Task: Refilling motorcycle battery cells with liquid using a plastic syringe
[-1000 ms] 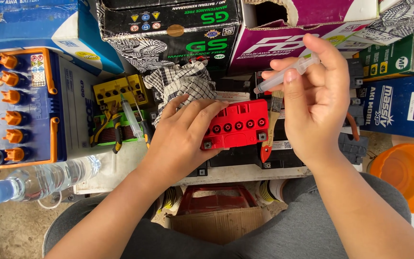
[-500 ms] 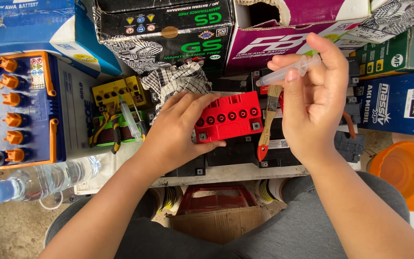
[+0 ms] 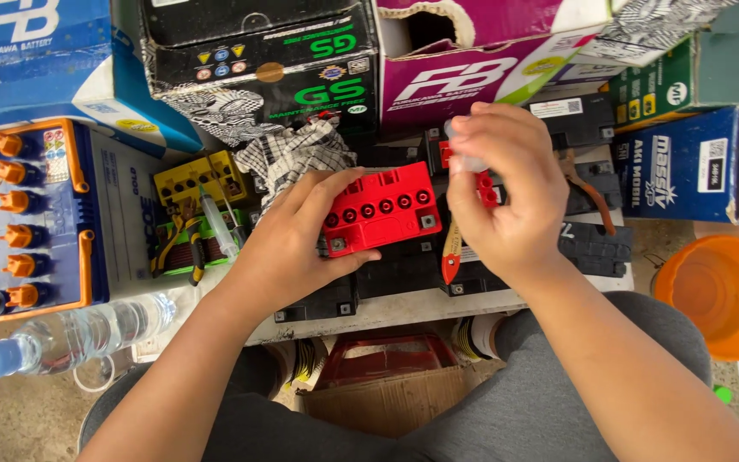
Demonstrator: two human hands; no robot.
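The left hand (image 3: 297,244) lies at the centre of the view, its grip clasped on the red battery (image 3: 380,210): thumb along the near edge, fingers over the far left corner. The battery sits tilted, its row of round filler holes facing up, resting on black batteries (image 3: 404,265) that cover the pale bench (image 3: 387,310).

At 3 o'clock from the red battery, just beside its right end, the right hand (image 3: 506,192) has its grip pinched on a small clear tube (image 3: 464,161), of which only a short piece shows between fingertips and thumb. Small red caps (image 3: 485,188) peek out under that hand, and an orange-tipped tool (image 3: 449,257) hangs below it at 5 o'clock from the battery.

At 9 o'clock lie a syringe (image 3: 217,224) and yellow-handled pliers (image 3: 177,248) on a green battery; a yellow battery top (image 3: 198,175) is just beyond them. Farther toward 9 o'clock stands a large white battery (image 3: 36,218) with orange caps. A checked cloth (image 3: 292,154) lies at 11 o'clock. Cardboard boxes line the far side: black (image 3: 258,51) at 11, magenta (image 3: 481,73) at 1, blue (image 3: 694,167) at 3. A water bottle (image 3: 62,338) lies at 8 o'clock on the floor, and an orange bucket (image 3: 720,295) stands at 4 o'clock.
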